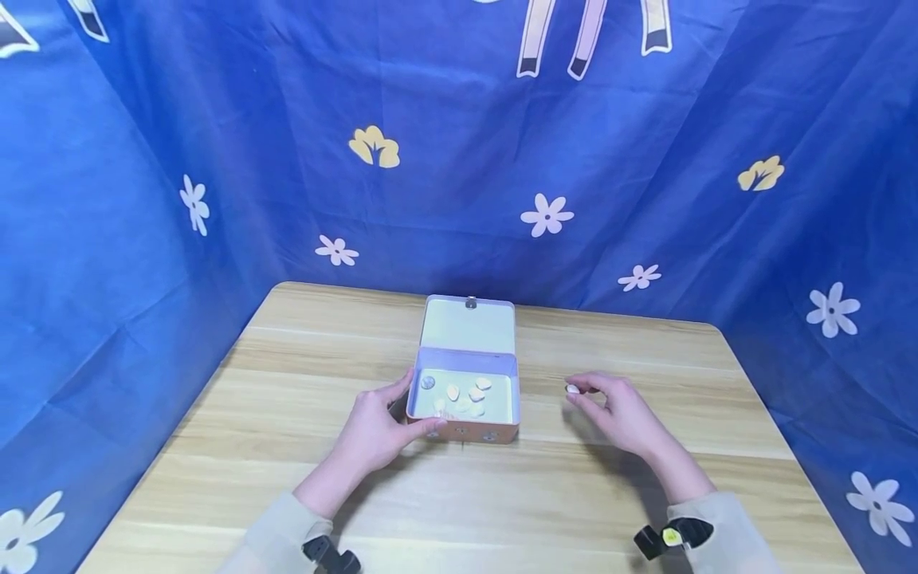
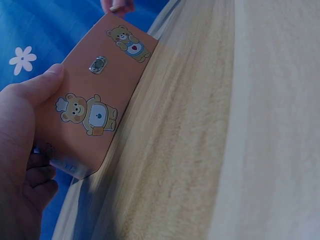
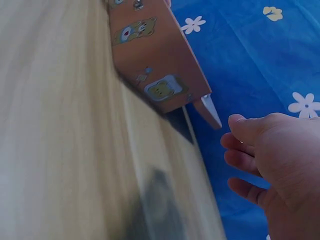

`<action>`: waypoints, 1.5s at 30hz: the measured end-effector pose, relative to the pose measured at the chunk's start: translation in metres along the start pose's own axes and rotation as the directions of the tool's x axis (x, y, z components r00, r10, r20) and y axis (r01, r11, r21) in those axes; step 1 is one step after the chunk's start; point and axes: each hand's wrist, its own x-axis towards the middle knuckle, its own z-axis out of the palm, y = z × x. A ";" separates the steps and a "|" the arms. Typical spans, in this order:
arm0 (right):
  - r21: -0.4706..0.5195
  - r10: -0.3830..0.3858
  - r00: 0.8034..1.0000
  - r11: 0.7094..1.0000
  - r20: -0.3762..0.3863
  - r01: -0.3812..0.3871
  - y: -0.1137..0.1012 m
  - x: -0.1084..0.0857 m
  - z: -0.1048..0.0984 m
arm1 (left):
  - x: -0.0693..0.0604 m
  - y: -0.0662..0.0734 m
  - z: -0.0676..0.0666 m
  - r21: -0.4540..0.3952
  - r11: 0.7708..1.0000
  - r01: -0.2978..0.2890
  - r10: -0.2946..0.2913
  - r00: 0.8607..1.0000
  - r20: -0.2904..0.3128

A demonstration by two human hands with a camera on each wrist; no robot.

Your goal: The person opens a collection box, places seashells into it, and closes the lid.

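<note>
A small hinged tin box point(image 1: 452, 431), orange-brown outside with bear pictures, stands on the table with its lid point(image 1: 468, 328) raised at the back. Several small whitish shell-like pieces point(image 1: 476, 394) and a greyish round piece point(image 1: 428, 383) lie on its pale floor. My left hand point(image 1: 376, 434) grips the box's near-left corner, thumb on the front wall, fingers along the left side. To the right of the box, apart from it, my right hand point(image 1: 620, 414) pinches a small white piece point(image 1: 572, 389) between thumb and fingertips. In the right wrist view, the fingers mostly hide that piece.
The light wood-grain table point(image 1: 502, 502) extends around the box. A blue cloth point(image 1: 445, 199) printed with flowers hangs behind the table and along both sides.
</note>
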 end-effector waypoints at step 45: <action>0.186 -0.209 0.975 0.964 0.075 0.192 -0.072 0.081 0.055 | 0.000 -0.004 0.002 -0.012 0.999 -0.036 0.036 0.999 -0.021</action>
